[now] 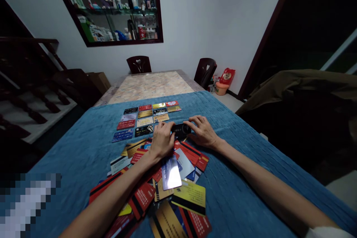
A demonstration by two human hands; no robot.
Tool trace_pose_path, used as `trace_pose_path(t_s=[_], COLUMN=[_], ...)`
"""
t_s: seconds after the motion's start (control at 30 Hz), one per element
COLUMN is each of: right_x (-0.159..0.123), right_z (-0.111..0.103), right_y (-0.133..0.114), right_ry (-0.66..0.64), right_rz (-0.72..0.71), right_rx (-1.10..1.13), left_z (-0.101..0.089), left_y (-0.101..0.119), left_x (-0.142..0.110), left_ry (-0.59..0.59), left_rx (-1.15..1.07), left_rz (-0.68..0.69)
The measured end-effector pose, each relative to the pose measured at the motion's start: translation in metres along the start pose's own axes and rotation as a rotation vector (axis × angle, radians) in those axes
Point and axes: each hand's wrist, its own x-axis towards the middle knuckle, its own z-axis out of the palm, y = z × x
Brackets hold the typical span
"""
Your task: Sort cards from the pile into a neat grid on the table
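Note:
Both my hands rest on a blue cloth (240, 163) covering a table. My left hand (161, 139) and my right hand (202, 131) pinch the two ends of a black card (181, 130) lying flat on the cloth. Beyond it, several cards lie face up in a neat grid (147, 117) of rows. Nearer me, under my forearms, a loose heap of cards (167, 186) spreads out: red, gold, yellow, blue and a shiny silver one. The black card sits at the right end of the grid's nearest row.
Past the blue cloth the table has a pale patterned top (150, 85). Two dark chairs (138, 64) stand at its far end. A glass wall cabinet (111, 7) holds bottles and a purple plush toy. A dark draped shape (301, 93) stands to the right.

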Motion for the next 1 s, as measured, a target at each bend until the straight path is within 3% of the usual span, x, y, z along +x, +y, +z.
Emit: trace_pose_path(t_s=[0.2,0.63,0.83,1.0], right_x=[0.0,0.003,0.013,0.025], right_z=[-0.002,-0.001,0.003,0.014], right_y=[0.002,0.006,0.02,0.042], right_ry=[-0.029,-0.108,-0.14,-0.182], right_rz=[0.005,0.011,0.035,0.083], right_rx=[0.004,0.159,0.227,0.291], left_z=[0.0,-0.005,-0.012,-0.002], left_y=[0.003,-0.002,-0.013,-0.034], left_x=[-0.003,0.002,0.023,0.051], left_ry=[-0.064,-0.194,-0.254,-0.304], left_rx=[0.136,0.2,0.148,0.079], left_rz=[0.014,0.025,0.018,-0.021])
